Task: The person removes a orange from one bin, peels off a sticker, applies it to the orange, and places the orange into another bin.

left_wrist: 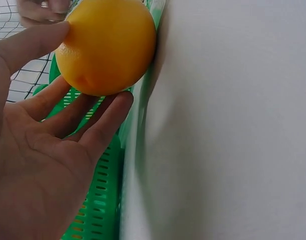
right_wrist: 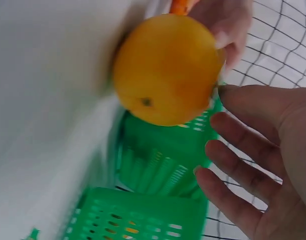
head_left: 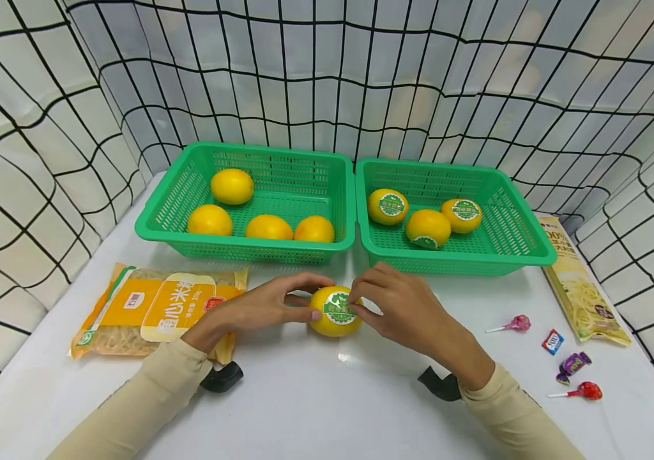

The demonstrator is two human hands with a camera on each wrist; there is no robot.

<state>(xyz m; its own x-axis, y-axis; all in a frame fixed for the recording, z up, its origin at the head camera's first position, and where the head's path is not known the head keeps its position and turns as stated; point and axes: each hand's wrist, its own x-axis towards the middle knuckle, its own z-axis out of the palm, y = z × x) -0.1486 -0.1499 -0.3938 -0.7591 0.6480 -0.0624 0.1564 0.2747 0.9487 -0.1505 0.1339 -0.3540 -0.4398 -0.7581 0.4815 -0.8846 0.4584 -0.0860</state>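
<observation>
Head view, fruit: a round yellow-orange citrus fruit (head_left: 335, 311) with a green-and-white paper sticker (head_left: 339, 307) sits on the white table (head_left: 315, 402), near the middle, just in front of the two baskets.
Head view, left hand: the left hand (head_left: 266, 305) curls thumb and fingers round the fruit's left side and steadies it.
Head view, right hand: the right hand (head_left: 402, 306) pinches at the sticker's right edge with its fingertips (whether pressing it on or lifting it I cannot tell).
Head view, surroundings: the left green plastic basket (head_left: 160, 217) holds four plain fruits; the right green plastic basket (head_left: 528, 246) holds three stickered ones. An orange noodle packet (head_left: 154, 310) lies near left, sweets at near right.
Left wrist view, grip: the thumb (left_wrist: 30, 45) and fingers (left_wrist: 105, 122) cradle the fruit (left_wrist: 106, 46) against the table.
Right wrist view, grip: the fruit (right_wrist: 165, 70) sits beyond loosely spread lower fingers (right_wrist: 243, 170); the sticker side is hidden.
Handling, judged: likely firm, moderately heavy, smooth-skinned and apt to roll. Best taken round its widest part with opposed thumb and fingers. The sticker looks thin and easily creased.
</observation>
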